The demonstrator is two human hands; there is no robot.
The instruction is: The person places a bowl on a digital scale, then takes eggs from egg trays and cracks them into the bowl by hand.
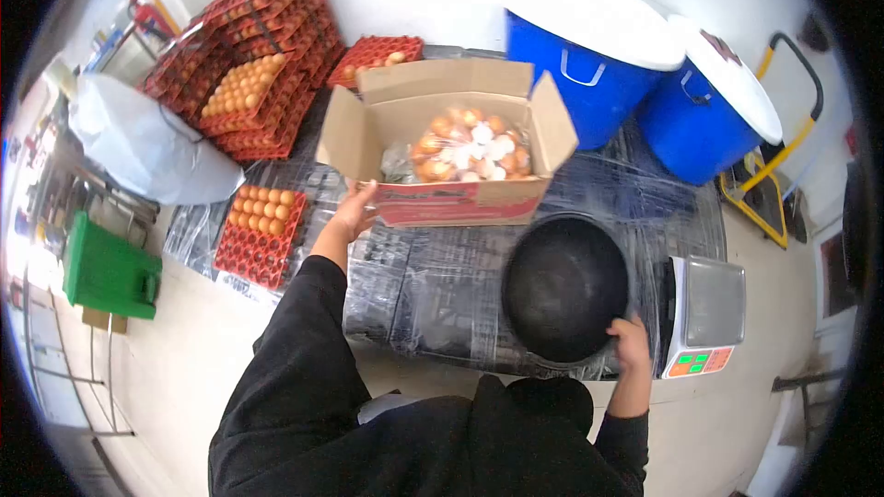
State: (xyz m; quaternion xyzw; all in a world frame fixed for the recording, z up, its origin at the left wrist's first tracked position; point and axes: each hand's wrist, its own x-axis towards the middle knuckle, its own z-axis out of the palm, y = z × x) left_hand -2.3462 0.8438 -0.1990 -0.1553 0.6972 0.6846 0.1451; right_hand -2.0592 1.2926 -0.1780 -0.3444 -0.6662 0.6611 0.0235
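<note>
An open cardboard box (460, 202) with its flaps spread stands at the middle of the wrapped table. Inside lies a clear plastic bag of eggs (470, 149), with crumpled plastic at its left. My left hand (354, 212) holds the box at its front left corner, fingers against the cardboard. To the right and nearer me is a round black bowl (565, 289), which looks empty. My right hand (630, 342) grips its rim at the lower right. A scale (704, 361) with a metal plate is just right of that hand.
Stacked red trays with eggs (267, 92) rise at the back left, near a white bag (147, 143). A half-filled egg tray (258, 237) lies left. Behind the box is another tray (376, 53). Two blue barrels (580, 83) stand back right; a green bin (110, 267) is far left.
</note>
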